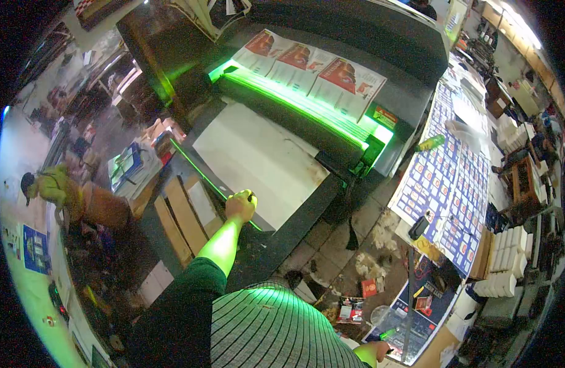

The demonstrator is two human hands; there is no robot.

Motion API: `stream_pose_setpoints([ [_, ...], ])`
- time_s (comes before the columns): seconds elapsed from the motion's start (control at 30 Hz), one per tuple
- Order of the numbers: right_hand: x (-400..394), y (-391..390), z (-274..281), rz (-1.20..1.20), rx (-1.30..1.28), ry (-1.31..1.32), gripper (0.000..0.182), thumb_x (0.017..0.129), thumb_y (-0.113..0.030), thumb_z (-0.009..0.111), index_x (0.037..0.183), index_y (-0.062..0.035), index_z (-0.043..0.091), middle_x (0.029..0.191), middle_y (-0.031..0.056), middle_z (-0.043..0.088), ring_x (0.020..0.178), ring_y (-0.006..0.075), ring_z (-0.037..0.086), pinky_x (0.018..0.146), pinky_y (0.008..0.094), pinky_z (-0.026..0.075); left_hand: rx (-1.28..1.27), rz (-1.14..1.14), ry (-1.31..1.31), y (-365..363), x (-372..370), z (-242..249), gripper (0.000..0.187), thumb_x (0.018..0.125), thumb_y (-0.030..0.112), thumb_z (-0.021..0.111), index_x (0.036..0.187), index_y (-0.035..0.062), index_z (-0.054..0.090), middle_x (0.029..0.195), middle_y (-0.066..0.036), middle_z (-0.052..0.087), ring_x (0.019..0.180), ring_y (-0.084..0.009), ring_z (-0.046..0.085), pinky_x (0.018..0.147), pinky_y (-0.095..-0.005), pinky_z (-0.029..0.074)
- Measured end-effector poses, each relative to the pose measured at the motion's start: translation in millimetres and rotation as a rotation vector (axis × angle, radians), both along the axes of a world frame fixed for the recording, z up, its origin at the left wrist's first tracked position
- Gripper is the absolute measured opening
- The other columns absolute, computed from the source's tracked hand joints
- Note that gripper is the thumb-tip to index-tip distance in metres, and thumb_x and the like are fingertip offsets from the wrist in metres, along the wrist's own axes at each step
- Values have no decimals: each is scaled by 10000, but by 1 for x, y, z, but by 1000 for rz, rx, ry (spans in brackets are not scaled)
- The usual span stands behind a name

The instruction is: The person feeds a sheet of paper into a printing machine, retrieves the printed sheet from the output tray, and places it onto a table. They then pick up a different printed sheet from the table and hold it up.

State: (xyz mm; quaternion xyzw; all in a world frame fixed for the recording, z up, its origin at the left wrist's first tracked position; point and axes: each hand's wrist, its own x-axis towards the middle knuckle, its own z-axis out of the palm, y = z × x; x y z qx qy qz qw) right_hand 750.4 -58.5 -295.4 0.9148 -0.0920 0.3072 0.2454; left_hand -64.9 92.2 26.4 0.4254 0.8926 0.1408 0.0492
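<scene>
My left hand [240,207] is closed in a fist at the near left edge of a big white sheet [258,156], which lies on the machine's dark bed [291,224]. A small dark spot shows by the thumb; I cannot tell what the fist holds. Past the sheet, a bar glowing green [301,101] crosses the machine, and red-and-white printed sheets [297,55] lie behind it. Low at the right, my right hand [373,351] is curled, partly cut off by my shirt and the frame's edge. A dark tip shows at its fingers, close to a small green object [388,333].
A table covered with blue-and-white printed sheets [448,178] runs along the right, bearing a green bottle [431,143] and a black object [419,227]. Stacked papers [135,168] stand left of the machine. Scraps and a red box [369,287] litter the tiled floor.
</scene>
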Motion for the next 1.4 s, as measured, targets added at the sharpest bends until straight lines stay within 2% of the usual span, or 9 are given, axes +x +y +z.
stream_pose_setpoints([
  [0.8, -19, 45, 58, -259, 227, 54, 130, 752, -255, 642, 774, -130, 612, 724, 52, 633, 626, 228, 631, 548, 440, 482, -2, 11, 33, 1, 0, -2, 266, 845, 318, 547, 922, 96, 673, 963, -139, 688, 895, -337, 652, 816, -445, 501],
  [0.9, -2, -4, -36, -289, 256, 60, 114, 753, -242, 637, 769, -131, 615, 720, 49, 631, 624, 225, 629, 552, 442, 481, 21, 18, 13, 1, -1, -7, 275, 854, 328, 547, 914, 94, 678, 945, -150, 686, 896, -337, 652, 816, -439, 501],
  [1.0, -32, -20, -2, 257, -146, 435, 207, 757, -332, 658, 807, -131, 644, 729, 22, 628, 595, 205, 627, 527, 425, 480, -68, -2, -15, 4, -4, -5, 319, 864, 381, 552, 989, 108, 660, 998, -143, 684, 944, -332, 648, 839, -434, 499],
  [1.03, -87, -5, 79, 380, -260, 489, 248, 734, -367, 671, 798, -129, 645, 721, 21, 624, 580, 211, 623, 522, 430, 480, -323, -115, 10, 7, -6, -6, 408, 863, 436, 552, 1125, 126, 602, 1119, -154, 635, 1044, -334, 607, 893, -446, 482],
  [1.07, -68, 9, 66, 8, 122, 395, 300, 767, -392, 649, 846, -104, 621, 779, 52, 640, 641, 237, 631, 547, 441, 483, -579, -230, 35, 11, -10, -8, 528, 862, 491, 553, 1261, 145, 545, 1240, -164, 586, 1145, -336, 567, 946, -457, 464],
  [1.1, -43, 21, 44, -478, 771, -36, 352, 799, -416, 628, 894, -79, 597, 838, 83, 655, 701, 263, 638, 572, 451, 485, -582, -233, 37, 20, -12, -11, 528, 862, 491, 553, 1261, 145, 545, 1240, -164, 586, 1145, -336, 567, 946, -457, 464],
  [1.13, -18, 31, 21, -770, 1021, -434, 403, 831, -440, 606, 942, -53, 574, 896, 114, 670, 762, 288, 646, 596, 462, 487, -682, -250, -9, 31, -11, -18, 674, 848, 566, 535, 1375, 170, 394, 1380, -165, 427, 1255, -366, 442, 1000, -516, 404],
  [1.27, -68, 9, 71, -601, 970, -360, 413, 836, -452, 596, 958, -58, 573, 901, 115, 669, 759, 286, 645, 595, 459, 486, -630, -270, -209, 76, -12, -155, 1013, 802, 740, 467, 1531, 198, 20, 1585, -148, -31, 1425, -460, 52, 1061, -687, 221],
  [1.4, -106, 15, 91, -348, 908, -215, 426, 842, -467, 581, 979, -64, 572, 908, 115, 668, 755, 283, 645, 592, 455, 485, -518, 100, -364, 97, 64, -109, 1072, 779, 793, 433, 1530, 172, -16, 1581, -142, -122, 1416, -488, -64, 1048, -722, 160],
])
